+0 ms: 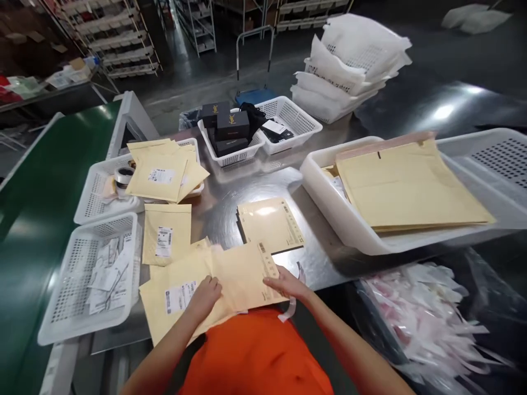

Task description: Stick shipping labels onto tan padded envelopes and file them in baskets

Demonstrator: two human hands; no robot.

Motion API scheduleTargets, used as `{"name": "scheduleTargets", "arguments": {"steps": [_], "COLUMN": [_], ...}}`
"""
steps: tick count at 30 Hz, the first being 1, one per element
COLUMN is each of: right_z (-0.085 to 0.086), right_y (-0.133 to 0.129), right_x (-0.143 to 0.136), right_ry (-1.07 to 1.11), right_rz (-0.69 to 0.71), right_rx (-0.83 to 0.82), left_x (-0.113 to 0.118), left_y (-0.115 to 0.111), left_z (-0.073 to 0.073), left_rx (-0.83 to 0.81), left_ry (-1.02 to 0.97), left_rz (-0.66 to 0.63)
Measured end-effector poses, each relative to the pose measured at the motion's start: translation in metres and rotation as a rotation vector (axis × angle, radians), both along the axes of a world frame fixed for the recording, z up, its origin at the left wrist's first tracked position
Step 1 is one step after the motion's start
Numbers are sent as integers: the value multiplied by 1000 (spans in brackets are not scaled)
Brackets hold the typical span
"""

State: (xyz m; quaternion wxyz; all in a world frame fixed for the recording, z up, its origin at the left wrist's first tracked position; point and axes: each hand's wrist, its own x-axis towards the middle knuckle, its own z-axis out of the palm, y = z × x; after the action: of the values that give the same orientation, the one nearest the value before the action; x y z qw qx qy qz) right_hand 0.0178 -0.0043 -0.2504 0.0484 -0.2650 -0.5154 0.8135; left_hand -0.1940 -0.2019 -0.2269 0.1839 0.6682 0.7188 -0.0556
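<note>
Printed tan packet (242,274) lies flat at the near edge of the metal table (218,216), in front of the wearer's orange clothing (255,356). Right hand (286,282) closed on its right edge, thumb on top. White strip (292,310) dangles beside that hand.

Left hand (209,291) narrow, fingers curled, at the packet's left side where it meets a labelled padded envelope (168,280). Cannot tell whether those fingers pinch or only press, nor whether packet and envelope are joined.

Just beyond the packet: stack of similar printed pieces (269,222). Left of it, a smaller labelled envelope (167,236); farther back, a pile of envelopes (158,173) over a white basket (93,189) with a tape roll (123,176). Near-left basket (69,280) holds white papers (109,274). Green belt (61,159) along the left.

Far side: basket (241,158) with black boxes (233,125).

Right: large white basket (341,225) bearing big tan envelopes (411,186); below, a heap of pale strips (420,312) in clear plastic.
</note>
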Motion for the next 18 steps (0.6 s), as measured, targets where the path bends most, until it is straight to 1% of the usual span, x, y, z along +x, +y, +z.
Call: {"name": "scheduleTargets", "arguments": {"steps": [2,4,6,8,9,11,14,16,18], "right_z": [3,7,12,16,17,18,15,13,10], "right_y": [-6,-18,-28,-28,-23,-6,16,15,-1], "right_x": [-4,-20,-42,-57,-59,-54,-37,-37,-49], "right_ry": [-19,-6,20,13,4,-8,-1,-14,-58], "right_rz": [58,64,52,85,121,201,273,325,366], "right_rx": [-40,-53,-86,-127,-141,-156,-184,-164,-77], "left_x": [8,10,6,-3,-7,-10,-1,10,18], "left_y": [5,12,17,18,17,14,12,17,24], "left_z": [1,5,13,23,27,33,33,31,32], "left_rx": [24,56,89,119,134,180,254,284,307], "left_ry": [-38,-68,-80,-91,-103,-135,-158,-153,-146], "left_rz": [-39,-59,-54,-45,-47,-54,-60,-62,-88]}}
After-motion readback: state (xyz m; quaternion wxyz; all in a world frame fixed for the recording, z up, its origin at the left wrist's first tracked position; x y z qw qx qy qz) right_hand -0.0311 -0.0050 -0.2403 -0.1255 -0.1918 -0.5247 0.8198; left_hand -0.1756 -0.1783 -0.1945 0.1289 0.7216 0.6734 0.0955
